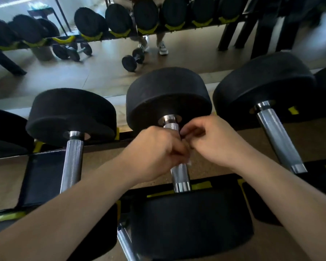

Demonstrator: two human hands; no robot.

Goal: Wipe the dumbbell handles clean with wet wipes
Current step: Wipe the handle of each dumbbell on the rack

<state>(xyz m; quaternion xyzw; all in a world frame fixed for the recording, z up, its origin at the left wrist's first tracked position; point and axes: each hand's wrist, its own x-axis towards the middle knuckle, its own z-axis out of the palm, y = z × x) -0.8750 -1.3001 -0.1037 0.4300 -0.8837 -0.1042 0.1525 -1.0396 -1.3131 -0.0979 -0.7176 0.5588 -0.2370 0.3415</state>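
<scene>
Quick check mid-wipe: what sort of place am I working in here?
Most likely a gym's free-weight area. Black round-headed dumbbells with knurled chrome handles sit side by side on a rack with yellow cradles, and a wall mirror behind them reflects more racked dumbbells and a few on the floor.

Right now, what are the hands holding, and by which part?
The left hand is curled round the middle of the centre dumbbell handle, over a wipe whose white corner shows. The right hand seems to pinch the wipe's edge, mostly hidden.
</scene>
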